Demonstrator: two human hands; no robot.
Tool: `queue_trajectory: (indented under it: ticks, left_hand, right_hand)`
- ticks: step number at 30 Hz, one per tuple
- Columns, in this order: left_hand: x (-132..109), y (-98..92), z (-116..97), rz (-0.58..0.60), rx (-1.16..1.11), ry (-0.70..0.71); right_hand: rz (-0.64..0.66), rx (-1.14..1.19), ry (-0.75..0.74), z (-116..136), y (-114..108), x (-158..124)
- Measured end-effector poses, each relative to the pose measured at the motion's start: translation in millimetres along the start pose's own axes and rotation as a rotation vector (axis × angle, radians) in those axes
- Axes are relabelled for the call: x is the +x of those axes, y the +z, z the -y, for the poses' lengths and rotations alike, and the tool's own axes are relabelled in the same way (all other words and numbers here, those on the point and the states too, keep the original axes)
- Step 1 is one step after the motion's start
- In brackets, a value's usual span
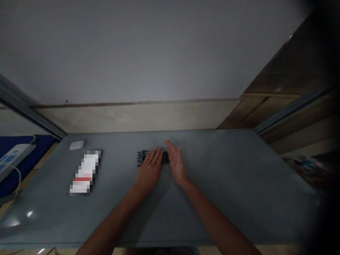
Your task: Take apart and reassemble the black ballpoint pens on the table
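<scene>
Several slim black pens (pixel 142 157) lie side by side on the grey table, their pointed ends to the left. Across their middle rests my left hand (pixel 151 168), palm down with the fingers stretched out flat, hiding much of the row. At the pens' right ends my right hand (pixel 176 163) stands on its edge, palm turned left and fingers straight. It appears to touch those ends. Neither hand is wrapped around anything.
A phone (pixel 85 173) with a blurred-out screen lies on the left of the grey table (pixel 225 177). Behind it is a white earbud case (pixel 77 145). A white power strip (pixel 16 157) with cables sits beyond the left edge. A pale wall (pixel 138 53) rises behind.
</scene>
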State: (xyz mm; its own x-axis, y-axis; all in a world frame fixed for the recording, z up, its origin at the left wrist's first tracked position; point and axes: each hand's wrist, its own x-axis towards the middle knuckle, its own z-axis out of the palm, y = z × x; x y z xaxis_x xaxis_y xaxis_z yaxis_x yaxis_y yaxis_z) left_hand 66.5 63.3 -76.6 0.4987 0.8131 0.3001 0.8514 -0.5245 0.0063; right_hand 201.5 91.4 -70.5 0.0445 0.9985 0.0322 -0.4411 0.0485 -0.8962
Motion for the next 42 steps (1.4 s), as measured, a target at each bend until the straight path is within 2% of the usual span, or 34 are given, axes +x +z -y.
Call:
queue_trajectory:
  ticks: [16, 22, 29, 42]
  left_hand:
    - [2, -0.9, 3, 0.002, -0.045, 0.034]
    - [2, 0.9, 0, -0.016, -0.046, -0.011]
    - [1, -1.5, 0, 0.011, -0.034, -0.009]
    - [2, -3.5, 6, 0.036, -0.071, 0.029]
  right_hand:
    - [0.007, 0.037, 0.009, 1, 0, 1]
    - [-0.021, 0.007, -0.028, -2, 1, 9]
    - [0.039, -0.029, -0.034, -2, 1, 16]
    - [0.073, -0.012, -0.049, 0, 1, 25]
